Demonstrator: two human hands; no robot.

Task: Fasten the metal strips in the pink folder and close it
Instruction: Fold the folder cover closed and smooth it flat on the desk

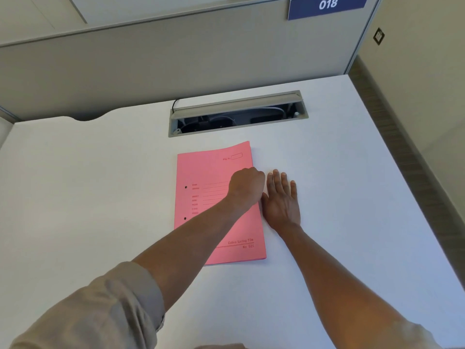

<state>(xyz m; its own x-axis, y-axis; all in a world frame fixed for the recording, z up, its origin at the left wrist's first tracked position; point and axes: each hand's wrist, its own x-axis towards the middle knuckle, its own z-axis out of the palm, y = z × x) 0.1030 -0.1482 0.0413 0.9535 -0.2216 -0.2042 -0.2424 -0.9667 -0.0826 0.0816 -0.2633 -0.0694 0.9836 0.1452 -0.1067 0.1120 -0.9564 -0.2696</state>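
The pink folder [203,172] lies shut on the white desk [88,197], front cover up, with printed lines and two small holes near its left edge. Its top right corner lifts slightly. My left hand [247,188] rests on the folder's right edge with the fingers curled under; whether it grips the cover's edge is hidden. My right hand [281,200] lies flat on the desk just right of the folder, fingers spread, thumb touching the folder's edge. The metal strips are hidden inside.
An open cable tray [237,114] with a raised grey lid is set into the desk just behind the folder. A grey partition [151,59] stands along the back, with a blue "018" sign [327,6]. The desk's right edge drops to the floor.
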